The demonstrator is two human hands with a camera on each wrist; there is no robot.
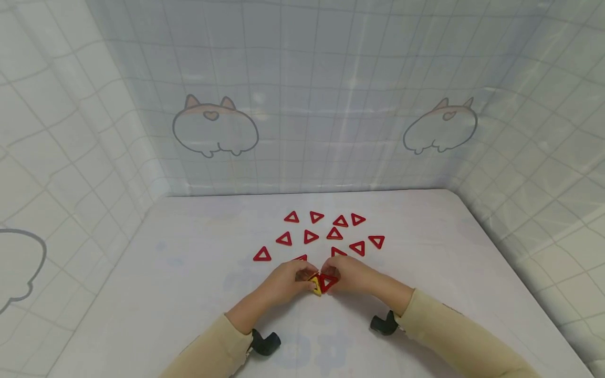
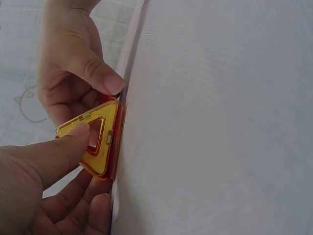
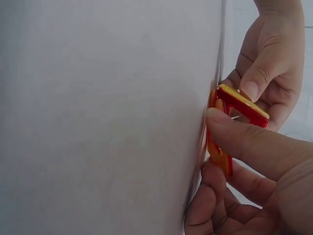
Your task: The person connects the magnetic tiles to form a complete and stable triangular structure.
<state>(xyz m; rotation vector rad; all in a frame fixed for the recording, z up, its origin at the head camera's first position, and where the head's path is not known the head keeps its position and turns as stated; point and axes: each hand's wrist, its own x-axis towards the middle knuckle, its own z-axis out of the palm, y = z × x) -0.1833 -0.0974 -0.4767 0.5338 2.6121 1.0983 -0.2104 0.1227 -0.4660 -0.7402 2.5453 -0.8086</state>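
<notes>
the left hand (image 1: 285, 283) pinches the yellow triangle (image 2: 99, 161), thumb laid flat on its face and fingers behind. a red layer lies against the back of this triangle; whether it is a separate piece, i cannot tell. the right hand (image 1: 352, 275) pinches a red triangle (image 1: 323, 283) at its edge between thumb and bent fingers, and the right wrist view shows orange along this piece too. the yellow triangle and the red triangle are tilted to one another and meet between the hands, low over the near middle of the white table (image 1: 189, 262); whether they are joined, i cannot tell.

beyond the hands, twelve loose triangles (image 1: 262, 259), all red with hollow middles, lie scattered on the table, pointing various ways. one, just past the left fingers, is partly hidden by them; another, just past the right fingers, is partly covered as well. two near the middle lie close together, one behind the other.

the sleeves (image 1: 210, 349) are beige, and a dark mount (image 1: 267, 344) sticks out at each wrist. a pale backdrop (image 1: 307, 131) with a grid stands around the table; its far side bears two cartoon animal drawings (image 1: 215, 128).
</notes>
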